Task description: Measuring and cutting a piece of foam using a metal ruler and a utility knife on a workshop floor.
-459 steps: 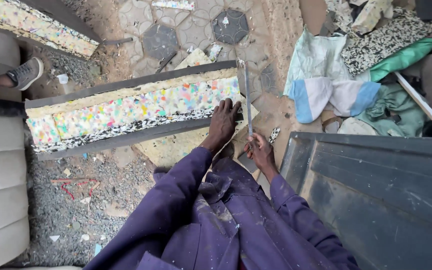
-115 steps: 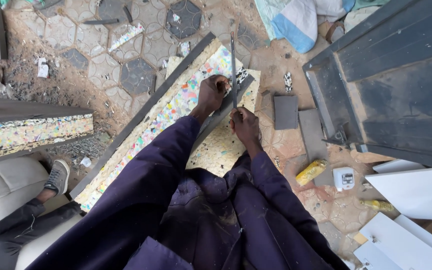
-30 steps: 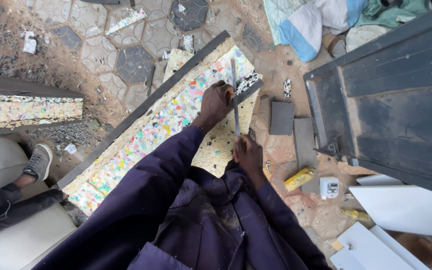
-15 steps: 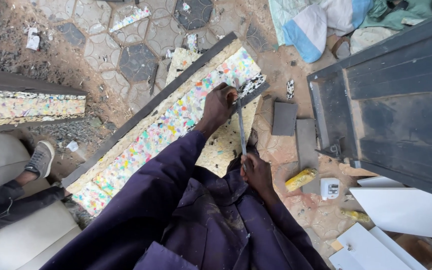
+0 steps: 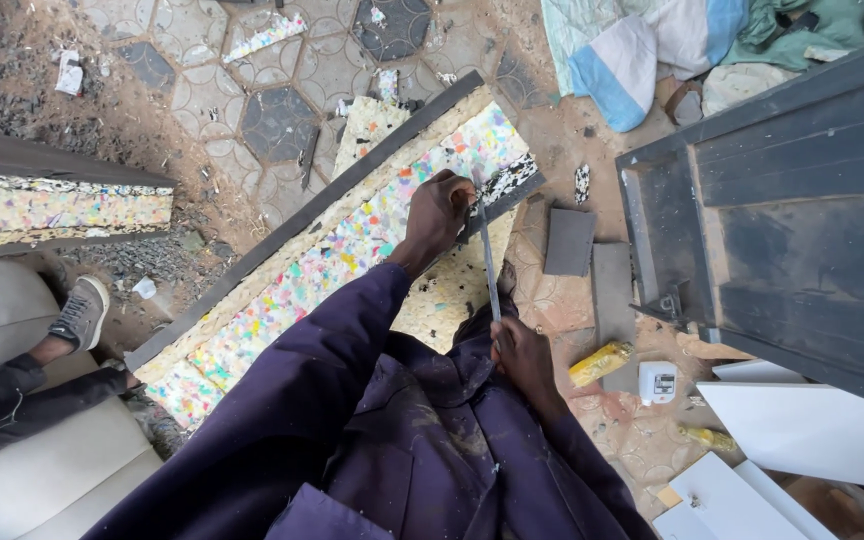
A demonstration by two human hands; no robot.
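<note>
A long slab of multicoloured speckled foam [image 5: 352, 260] with dark fabric along its edges lies diagonally on the paved ground. My left hand [image 5: 437, 210] presses down on its upper end. In my right hand [image 5: 520, 352] is the handle of a long thin blade [image 5: 487, 262], gripped low near my body. The blade runs up across the foam's end beside my left hand. Both arms are in dark purple sleeves.
A dark wooden frame [image 5: 782, 230] lies at the right. A second foam slab [image 5: 62, 205] lies at the left, and another person's shoe [image 5: 80, 312] rests by a beige cushion [image 5: 42, 460]. Grey pads [image 5: 569, 240], a yellow bottle [image 5: 600, 362], white boards [image 5: 802, 440] and cloths [image 5: 652, 45] lie around.
My right hand has drawn the blade back toward my body along the foam's end. My left hand stays pressed on the foam.
</note>
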